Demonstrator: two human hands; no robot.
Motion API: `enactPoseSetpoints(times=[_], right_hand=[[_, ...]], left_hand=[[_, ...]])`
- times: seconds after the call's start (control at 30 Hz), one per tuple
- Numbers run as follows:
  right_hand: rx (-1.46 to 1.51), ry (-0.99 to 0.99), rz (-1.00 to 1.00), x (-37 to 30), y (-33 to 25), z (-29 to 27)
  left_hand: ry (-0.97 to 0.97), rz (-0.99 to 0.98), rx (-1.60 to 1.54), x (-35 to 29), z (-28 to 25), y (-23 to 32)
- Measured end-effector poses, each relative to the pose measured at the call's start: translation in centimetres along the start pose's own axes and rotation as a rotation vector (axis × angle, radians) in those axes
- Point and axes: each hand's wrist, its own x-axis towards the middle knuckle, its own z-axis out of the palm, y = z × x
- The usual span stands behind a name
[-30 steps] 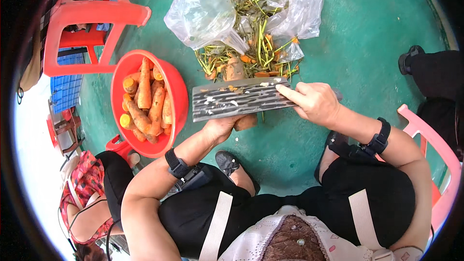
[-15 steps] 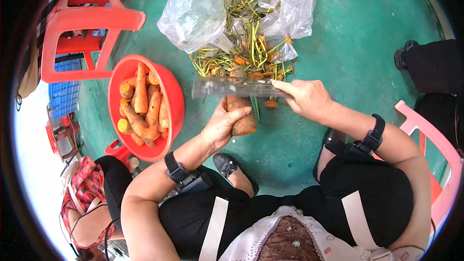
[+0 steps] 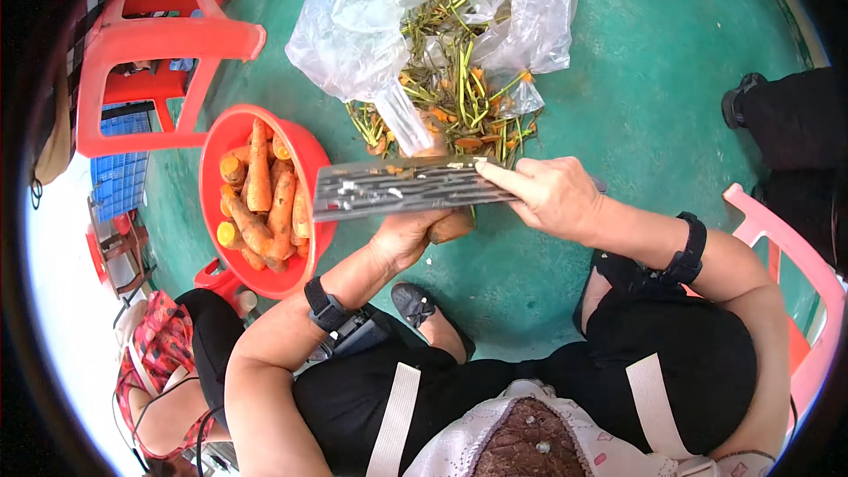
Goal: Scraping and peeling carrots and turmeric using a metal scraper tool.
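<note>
My left hand (image 3: pixel 405 240) is closed around a thick, soil-stained carrot (image 3: pixel 452 228), low over the green floor. In my right hand (image 3: pixel 558 199) is a broad-bladed cleaver (image 3: pixel 397 189), its handle mostly hidden by my fingers. The blade lies across the carrot and in front of my left fingers, hiding the carrot's middle; whether it touches the carrot I cannot tell. Just beyond the blade spreads a pile of green stalks and orange trimmings (image 3: pixel 468 97). A red basin (image 3: pixel 325 159) to the left holds several topped carrots (image 3: pixel 258 181).
A large clear plastic bag (image 3: pixel 353 26) opens around the far stalks. Red plastic stools (image 3: pixel 168 35) stand at the far left, by a blue crate (image 3: pixel 119 177). Another person in a red patterned top (image 3: pixel 163 331) sits at lower left. A person's dark-clothed leg (image 3: pixel 791 119) shows at right.
The cleaver has come nearer to me and slightly left, its blade now turned flatter and covering more of the carrot and my left fingers. A bag strip now lies over the stalks.
</note>
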Motion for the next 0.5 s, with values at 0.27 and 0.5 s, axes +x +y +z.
enactPoseSetpoints(times=[0.27, 0.5], right_hand=[[-0.071, -0.012, -0.022, -0.3, 0.5, 0.5], [-0.127, -0.03, 0.05, -0.9, 1.8, 1.0]], left_hand=[[0.009, -0.02, -0.057, -0.8, 1.7, 0.2], [0.033, -0.054, -0.085, -1.3, 2.8, 0.7]])
